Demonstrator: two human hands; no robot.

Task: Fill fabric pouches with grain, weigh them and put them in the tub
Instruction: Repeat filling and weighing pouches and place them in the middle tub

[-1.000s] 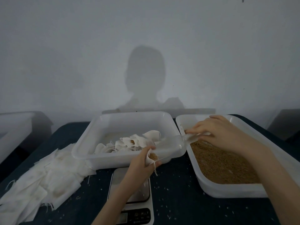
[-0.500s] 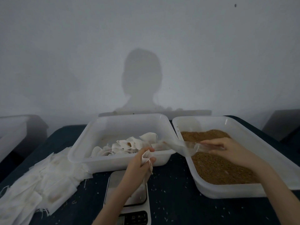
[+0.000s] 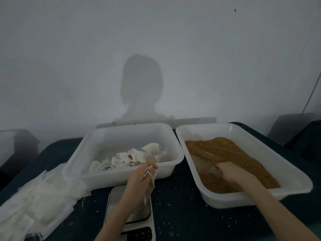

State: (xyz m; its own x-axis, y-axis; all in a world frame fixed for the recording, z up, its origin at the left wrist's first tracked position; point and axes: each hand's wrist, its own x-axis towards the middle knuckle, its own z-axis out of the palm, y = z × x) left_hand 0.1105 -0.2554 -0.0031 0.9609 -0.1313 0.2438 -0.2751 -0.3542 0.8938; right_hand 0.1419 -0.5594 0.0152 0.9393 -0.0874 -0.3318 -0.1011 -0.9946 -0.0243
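My left hand (image 3: pixel 139 178) grips the neck of a white fabric pouch (image 3: pixel 149 186) that hangs over the small kitchen scale (image 3: pixel 139 216). My right hand (image 3: pixel 232 173) holds a clear plastic scoop (image 3: pixel 203 163) pushed into the brown grain (image 3: pixel 231 153) inside the right white tub (image 3: pixel 260 197). The middle white tub (image 3: pixel 121 180) holds several filled pouches (image 3: pixel 132 158) along its near side.
A heap of empty white pouches (image 3: pixel 36 206) lies on the dark table at the left. Loose grains are scattered over the tabletop (image 3: pixel 182 214). A pale wall stands right behind both tubs. Another pale container (image 3: pixel 15 145) shows at the far left edge.
My right hand took the scoop away from the pouch mouth, swung it right and lowered it into the grain. My left hand closed round the pouch's top and stayed over the scale.
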